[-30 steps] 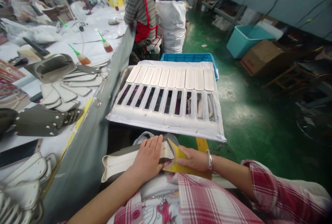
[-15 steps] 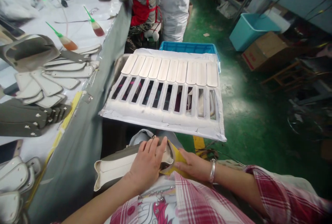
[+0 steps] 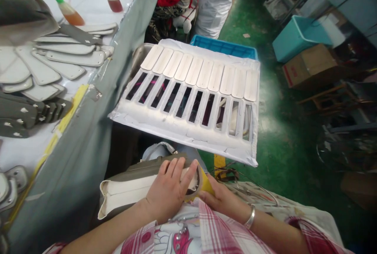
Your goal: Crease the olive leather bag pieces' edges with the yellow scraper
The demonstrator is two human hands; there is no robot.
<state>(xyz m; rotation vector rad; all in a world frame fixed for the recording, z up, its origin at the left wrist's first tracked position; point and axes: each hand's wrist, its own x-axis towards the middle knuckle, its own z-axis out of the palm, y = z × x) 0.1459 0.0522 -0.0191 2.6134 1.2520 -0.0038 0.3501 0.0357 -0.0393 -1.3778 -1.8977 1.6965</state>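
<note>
Green floor [image 3: 279, 136] spreads beyond a slotted white board [image 3: 176, 128] topped by cream strips [image 3: 194, 71]; at left, a white-topped table [image 3: 85, 0] carries pale flaps [image 3: 57, 65]. Close to the person's waist, the left hand [image 3: 166, 193] clasps a grey-and-white folded piece [image 3: 126, 191], the right hand [image 3: 225, 199] grasping a yellow form [image 3: 207, 183] at its end.

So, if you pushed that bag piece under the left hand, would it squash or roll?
The bag piece would probably flex: its cream side creases inward lengthwise. Thin edges at the end suggest it's fairly light for its size. Its long, boxy shape makes rolling unlikely.
</note>
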